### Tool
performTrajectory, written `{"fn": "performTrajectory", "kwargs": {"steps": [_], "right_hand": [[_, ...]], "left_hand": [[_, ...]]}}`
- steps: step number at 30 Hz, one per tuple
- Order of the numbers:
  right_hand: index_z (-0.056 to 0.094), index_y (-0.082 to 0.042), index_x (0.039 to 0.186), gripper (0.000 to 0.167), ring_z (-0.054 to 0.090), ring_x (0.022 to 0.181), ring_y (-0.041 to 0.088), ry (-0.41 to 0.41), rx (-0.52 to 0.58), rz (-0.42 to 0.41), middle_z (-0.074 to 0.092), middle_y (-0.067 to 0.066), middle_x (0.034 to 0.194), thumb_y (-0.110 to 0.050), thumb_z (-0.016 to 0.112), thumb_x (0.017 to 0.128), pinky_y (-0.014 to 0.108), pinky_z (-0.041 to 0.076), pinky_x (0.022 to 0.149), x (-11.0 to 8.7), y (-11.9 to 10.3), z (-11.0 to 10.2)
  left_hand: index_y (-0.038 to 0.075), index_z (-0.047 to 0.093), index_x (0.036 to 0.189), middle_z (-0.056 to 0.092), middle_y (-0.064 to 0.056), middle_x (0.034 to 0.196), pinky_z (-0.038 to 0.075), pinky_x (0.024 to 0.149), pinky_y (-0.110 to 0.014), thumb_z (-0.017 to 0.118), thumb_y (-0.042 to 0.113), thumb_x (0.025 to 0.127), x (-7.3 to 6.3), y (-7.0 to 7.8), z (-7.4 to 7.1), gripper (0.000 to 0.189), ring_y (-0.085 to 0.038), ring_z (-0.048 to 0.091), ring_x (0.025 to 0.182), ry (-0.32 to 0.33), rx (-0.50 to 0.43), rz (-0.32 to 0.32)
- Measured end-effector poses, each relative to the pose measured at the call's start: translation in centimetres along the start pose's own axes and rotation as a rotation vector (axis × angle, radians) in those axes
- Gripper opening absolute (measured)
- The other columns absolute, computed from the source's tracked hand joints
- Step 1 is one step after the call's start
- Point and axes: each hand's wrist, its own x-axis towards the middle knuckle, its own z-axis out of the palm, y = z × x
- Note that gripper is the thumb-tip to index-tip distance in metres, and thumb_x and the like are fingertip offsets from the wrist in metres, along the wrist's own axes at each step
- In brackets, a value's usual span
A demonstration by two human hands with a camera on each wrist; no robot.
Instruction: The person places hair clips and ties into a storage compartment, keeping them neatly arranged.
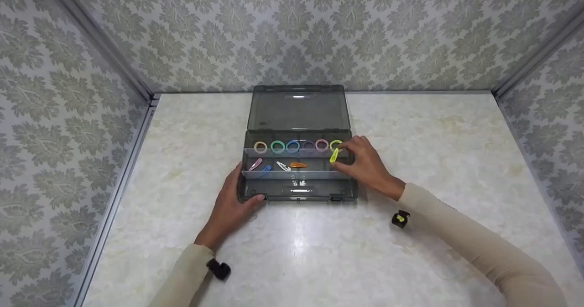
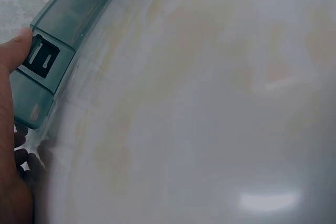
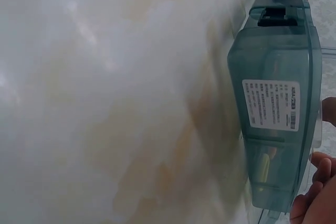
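Note:
A grey see-through organizer box lies with its lid tipped back. My left hand grips the box's front left corner, the thumb over the front rim near a latch and the fingers along the left side. Above the right end of the middle row, my right hand pinches a yellow snap hair clip between thumb and forefinger. That row also contains a pink clip, a blue clip, a white clip and an orange clip. Several coloured hair ties line the back row.
Clear dividers separate the rows of the box. It stands on a pale marbled table near the patterned back wall. A white printed label is stuck to the box's right side.

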Motion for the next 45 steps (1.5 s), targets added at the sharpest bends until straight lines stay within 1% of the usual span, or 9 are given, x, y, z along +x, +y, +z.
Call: {"fn": "performTrajectory", "kwargs": {"steps": [4,10,14,23,27,30,36,39,45], "right_hand": [[0.077,-0.005,0.125,0.044,0.049,0.098,0.025,-0.004,-0.005,0.013,0.064,0.018,0.107,-0.027,0.094,0.091,0.042,0.044,0.084,-0.1,-0.1,0.1],[0.077,-0.004,0.125,0.044,0.050,0.097,0.026,-0.009,-0.029,-0.002,0.066,0.018,0.107,-0.029,0.093,0.092,0.043,0.046,0.083,0.0,-0.4,0.4],[0.078,-0.003,0.124,0.044,0.050,0.095,0.026,-0.014,-0.036,-0.012,0.065,0.019,0.105,-0.030,0.092,0.093,0.044,0.045,0.082,0.1,-0.7,0.5],[0.079,-0.002,0.121,0.044,0.051,0.094,0.026,-0.015,-0.061,0.018,0.066,0.016,0.102,-0.031,0.093,0.091,0.042,0.045,0.081,0.4,-1.1,0.5],[0.080,0.000,0.121,0.045,0.050,0.093,0.026,-0.018,-0.072,0.020,0.066,0.018,0.101,-0.031,0.093,0.092,0.042,0.044,0.080,0.4,-1.2,0.5],[0.080,0.001,0.122,0.045,0.049,0.093,0.027,-0.018,-0.072,0.015,0.066,0.019,0.101,-0.031,0.092,0.093,0.042,0.044,0.080,0.4,-1.1,0.5],[0.081,-0.001,0.121,0.039,0.049,0.093,0.026,-0.009,-0.034,0.007,0.065,0.015,0.101,-0.028,0.090,0.095,0.041,0.044,0.080,0.2,-0.7,0.4],[0.081,-0.001,0.120,0.036,0.050,0.093,0.025,0.007,-0.017,0.001,0.067,0.016,0.102,-0.025,0.090,0.095,0.041,0.044,0.080,0.0,-0.4,0.3],[0.082,0.000,0.116,0.030,0.053,0.091,0.028,0.041,-0.030,-0.022,0.067,0.018,0.097,-0.020,0.088,0.095,0.042,0.044,0.080,-0.1,0.4,-0.3]], "left_hand": [[0.022,0.018,0.178,0.032,-0.011,0.178,0.024,0.134,-0.055,0.084,0.063,0.092,0.2,0.1,0.1,0.116,-0.030,0.028,0.166,0.000,-0.007,0.009],[0.021,0.019,0.178,0.033,-0.011,0.177,0.025,0.133,-0.055,0.085,0.060,0.093,0.4,0.0,0.2,0.115,-0.030,0.029,0.165,0.006,-0.011,0.023],[0.019,0.018,0.178,0.032,-0.013,0.178,0.025,0.133,-0.056,0.086,0.059,0.092,0.5,0.2,0.3,0.116,-0.032,0.028,0.166,0.008,0.005,0.014],[0.019,0.017,0.178,0.031,-0.013,0.178,0.026,0.133,-0.058,0.087,0.057,0.092,0.5,0.3,0.4,0.117,-0.033,0.029,0.166,0.000,0.013,-0.009],[0.019,0.017,0.178,0.031,-0.013,0.178,0.026,0.133,-0.058,0.087,0.056,0.092,0.5,0.3,0.4,0.117,-0.033,0.029,0.166,-0.002,0.009,-0.011],[0.019,0.017,0.178,0.031,-0.013,0.178,0.025,0.133,-0.058,0.087,0.056,0.092,0.5,0.3,0.4,0.117,-0.033,0.029,0.165,-0.001,0.006,-0.007],[0.020,0.017,0.178,0.031,-0.013,0.178,0.026,0.133,-0.057,0.087,0.055,0.093,0.4,0.2,0.4,0.116,-0.032,0.029,0.165,-0.001,0.009,-0.006],[0.021,0.017,0.178,0.031,-0.012,0.178,0.026,0.133,-0.056,0.087,0.055,0.093,0.4,0.0,0.4,0.115,-0.031,0.029,0.165,0.001,0.006,-0.009],[0.022,0.018,0.178,0.033,-0.010,0.178,0.026,0.133,-0.056,0.087,0.051,0.093,0.5,-0.2,0.4,0.114,-0.030,0.029,0.165,0.010,0.004,0.001]]}}
